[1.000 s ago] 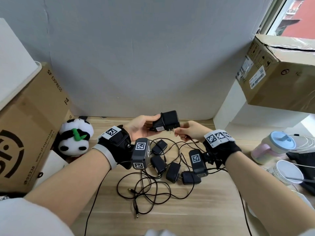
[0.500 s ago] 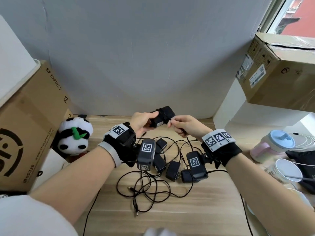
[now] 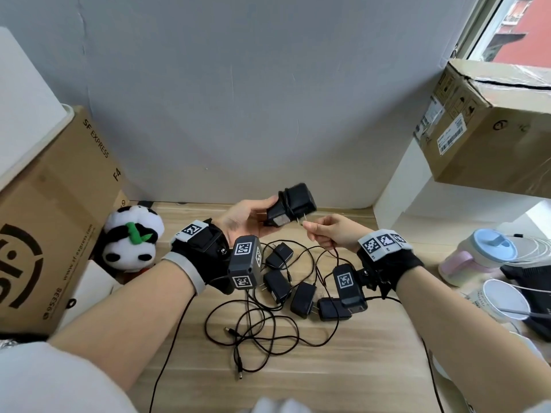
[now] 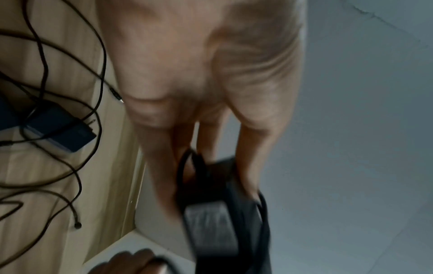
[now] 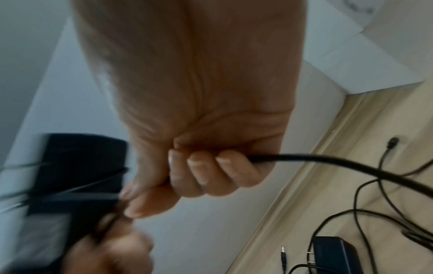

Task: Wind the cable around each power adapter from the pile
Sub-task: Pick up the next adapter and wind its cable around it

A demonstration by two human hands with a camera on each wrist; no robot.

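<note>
My left hand [image 3: 244, 217] holds a black power adapter [image 3: 290, 208] up in front of the wall, with loops of its cable around the body and its prongs pointing right. In the left wrist view the fingers [image 4: 248, 153] grip the adapter [image 4: 225, 218]. Just right of the prongs, my right hand [image 3: 331, 234] grips the black cable [image 5: 328, 163] in a fist. Below both hands, a pile of several black adapters [image 3: 302, 299] lies on the wooden desk [image 3: 343, 371] with tangled cables [image 3: 253, 332].
A plush panda [image 3: 131, 239] and a brown cardboard box [image 3: 53, 222] sit at the left. A second cardboard box [image 3: 489, 126] rests on a white shelf at the right. A pastel lidded cup [image 3: 480, 257] and a white round lid [image 3: 504, 299] stand at the right edge.
The left hand has turned the adapter so its prongs point right again. The right hand has come down from the adapter's top to below its prongs, still gripping the cable.
</note>
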